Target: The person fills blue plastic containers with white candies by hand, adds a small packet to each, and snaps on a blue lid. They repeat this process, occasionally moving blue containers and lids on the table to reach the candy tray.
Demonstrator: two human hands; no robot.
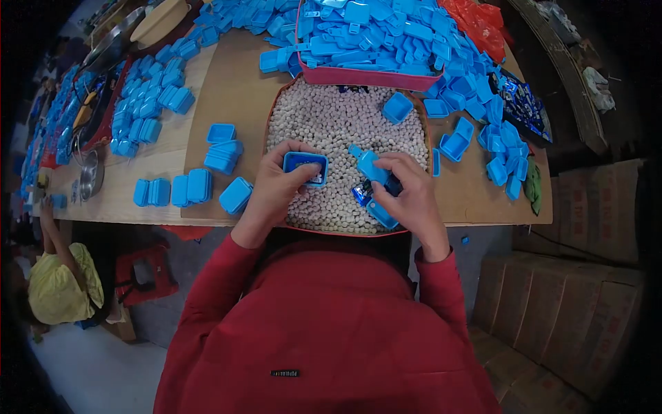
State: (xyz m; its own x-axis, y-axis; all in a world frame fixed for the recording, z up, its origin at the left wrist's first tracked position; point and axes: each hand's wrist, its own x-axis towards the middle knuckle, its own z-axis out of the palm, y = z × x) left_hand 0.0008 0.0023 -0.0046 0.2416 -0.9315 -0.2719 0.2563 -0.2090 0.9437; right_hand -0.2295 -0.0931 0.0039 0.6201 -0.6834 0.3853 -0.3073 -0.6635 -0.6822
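My left hand (pixel 276 183) holds an open blue box (pixel 295 160) above the tray, its thumb reaching inside. Between the fingers of my right hand (pixel 407 190) is a flat blue plastic piece (pixel 369 164). Under that hand lie a dark blue shiny packet (pixel 361 192) and another blue box (pixel 381 214), partly covered. Small whitish pellets (pixel 338 131) fill the tray below both hands. One more blue box (pixel 398 108) rests on the pellets at the upper right.
A red-rimmed bin (pixel 372 79) heaped with blue pieces stands behind the tray. Closed blue boxes (pixel 236 195) sit to the left. Loose blue boxes (pixel 456 141) and dark packets (pixel 520 103) lie right. Another person (pixel 65 283) is at the far left; cartons (pixel 558 310) stand right.
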